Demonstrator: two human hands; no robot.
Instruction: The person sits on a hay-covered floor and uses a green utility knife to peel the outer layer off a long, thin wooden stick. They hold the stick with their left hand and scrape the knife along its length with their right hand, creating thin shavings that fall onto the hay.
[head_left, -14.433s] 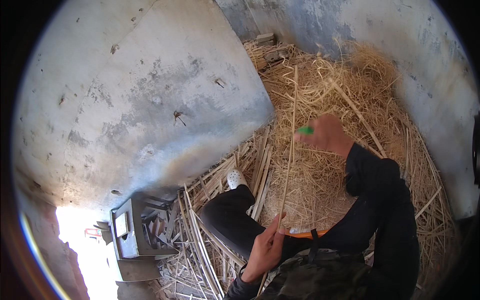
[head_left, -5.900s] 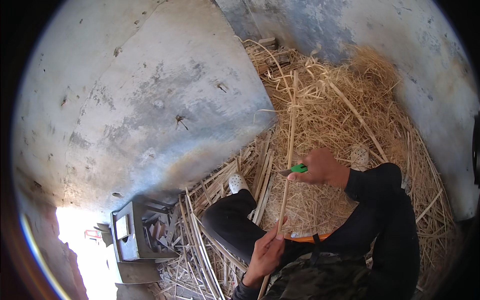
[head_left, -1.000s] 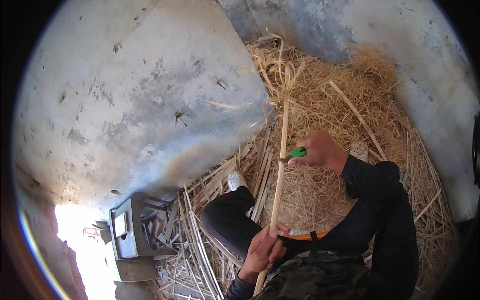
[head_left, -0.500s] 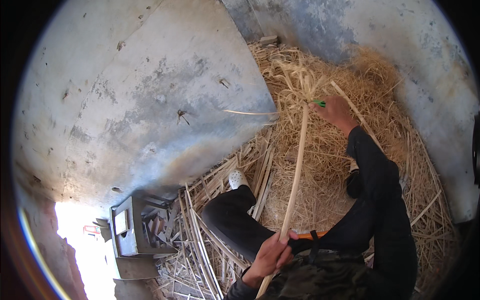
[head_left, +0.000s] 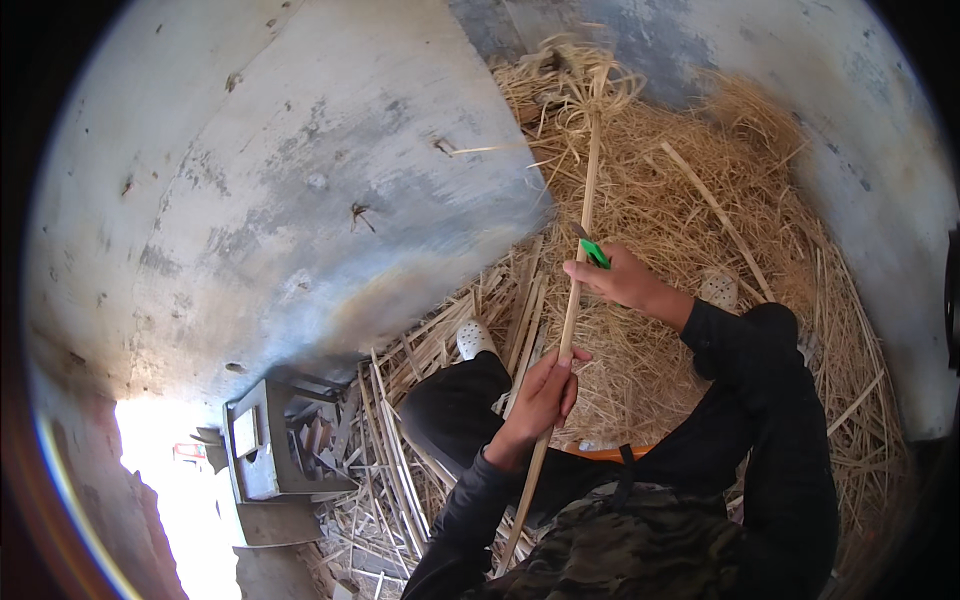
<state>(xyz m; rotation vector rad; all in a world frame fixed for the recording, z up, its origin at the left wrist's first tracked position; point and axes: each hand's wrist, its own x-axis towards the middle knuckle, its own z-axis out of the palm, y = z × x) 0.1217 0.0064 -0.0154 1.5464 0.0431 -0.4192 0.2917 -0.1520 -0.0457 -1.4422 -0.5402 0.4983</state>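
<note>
A long, pale wooden strip, bamboo-like (head_left: 591, 170), runs from beside my lap away toward the far wall. Curled shavings (head_left: 600, 92) cluster around its far end. My left hand (head_left: 540, 402) is closed around the strip's lower half, thumb on top. Farther up, my right hand (head_left: 622, 277) grips a green-handled knife (head_left: 595, 254), its short dark blade lying at the strip. The right fingertips and thumb also come against the strip just below the blade. Whether the edge is cutting cannot be made out.
Fine shavings heap up (head_left: 670, 225) by the right wall (head_left: 860, 150). Loose strips (head_left: 395, 480) lie left of my leg, near a grey box-like stand (head_left: 262, 455). A large pale wall (head_left: 330, 160) rises at left. My white clog (head_left: 474, 339) rests on the strips.
The strip with its shavings has shifted away from me, my left hand moving forward with it. My right hand and the knife have come back nearer, from the shavings to mid-strip.
</note>
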